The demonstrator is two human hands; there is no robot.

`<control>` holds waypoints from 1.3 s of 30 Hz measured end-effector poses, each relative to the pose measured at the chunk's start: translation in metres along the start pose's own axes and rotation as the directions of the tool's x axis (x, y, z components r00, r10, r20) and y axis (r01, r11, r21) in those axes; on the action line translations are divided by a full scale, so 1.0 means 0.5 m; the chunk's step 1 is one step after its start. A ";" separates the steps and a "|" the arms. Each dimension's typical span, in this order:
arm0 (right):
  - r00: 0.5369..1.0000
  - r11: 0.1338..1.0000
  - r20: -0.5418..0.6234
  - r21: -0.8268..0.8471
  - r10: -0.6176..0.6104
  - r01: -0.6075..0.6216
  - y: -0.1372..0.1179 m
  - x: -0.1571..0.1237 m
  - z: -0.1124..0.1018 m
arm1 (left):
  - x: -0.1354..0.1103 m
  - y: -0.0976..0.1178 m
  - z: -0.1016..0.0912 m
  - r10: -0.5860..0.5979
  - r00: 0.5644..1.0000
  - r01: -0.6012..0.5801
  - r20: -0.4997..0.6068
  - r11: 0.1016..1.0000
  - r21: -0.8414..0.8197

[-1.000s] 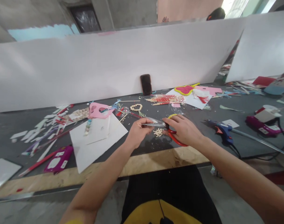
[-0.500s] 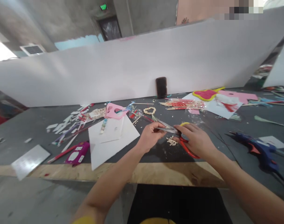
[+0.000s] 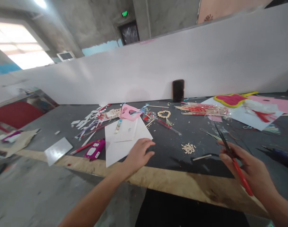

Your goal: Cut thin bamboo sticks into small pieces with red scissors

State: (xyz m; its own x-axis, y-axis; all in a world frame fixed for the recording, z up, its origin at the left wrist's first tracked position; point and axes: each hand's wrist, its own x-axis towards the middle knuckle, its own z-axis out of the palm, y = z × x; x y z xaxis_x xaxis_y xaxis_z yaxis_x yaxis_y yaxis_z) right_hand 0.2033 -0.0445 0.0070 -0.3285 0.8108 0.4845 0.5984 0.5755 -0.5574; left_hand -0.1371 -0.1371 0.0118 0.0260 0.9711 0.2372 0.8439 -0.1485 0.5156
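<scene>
My left hand [image 3: 139, 154] hovers over the right edge of a white sheet [image 3: 112, 153], its fingers apart and nothing in them. On the right, my right hand [image 3: 249, 168] grips red-handled scissors [image 3: 237, 167], whose dark blades point up and away from me. Between the hands lies a heap of small pale cut pieces [image 3: 188, 148], with a short pale stick [image 3: 202, 157] just to its right. Farther back rests a ring of pale beads [image 3: 164, 114] with a tassel.
A purple packet [image 3: 95, 149] and a shiny white tile [image 3: 58, 150] lie at the left front. Bundled sticks [image 3: 202, 109] in plastic and a phone [image 3: 178, 90] are at the back. A dark blue glue gun [image 3: 279, 156] sits at far right. A white partition [image 3: 125, 78] bounds the table.
My hands have drawn apart, the right one carrying the scissors to the right. My left hand has opened and moved off the blades. A short stick now lies beside the heap. The view has swung left.
</scene>
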 end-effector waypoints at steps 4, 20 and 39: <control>0.992 0.991 -0.027 0.057 0.121 -0.119 0.000 -0.018 0.001 | -0.042 -0.059 -0.007 -0.008 1.000 0.011 -0.019 0.979 0.201; 0.987 0.986 -0.051 0.080 0.151 -0.147 0.005 -0.051 -0.023 | -0.102 -0.113 0.021 -0.011 0.999 0.028 -0.042 0.905 0.424; 0.998 0.961 -0.065 0.278 0.015 0.004 -0.071 0.033 -0.051 | 0.149 0.257 0.227 0.181 0.940 -0.218 0.289 0.971 0.102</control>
State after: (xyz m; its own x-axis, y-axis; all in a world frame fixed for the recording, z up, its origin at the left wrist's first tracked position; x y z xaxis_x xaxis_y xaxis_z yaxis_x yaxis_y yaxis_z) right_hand 0.1955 -0.0542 0.0521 -0.2708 0.8107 0.5191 0.3705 0.5854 -0.7211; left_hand 0.0342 -0.0626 0.0023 0.3317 0.9401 0.0782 0.8681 -0.3367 0.3647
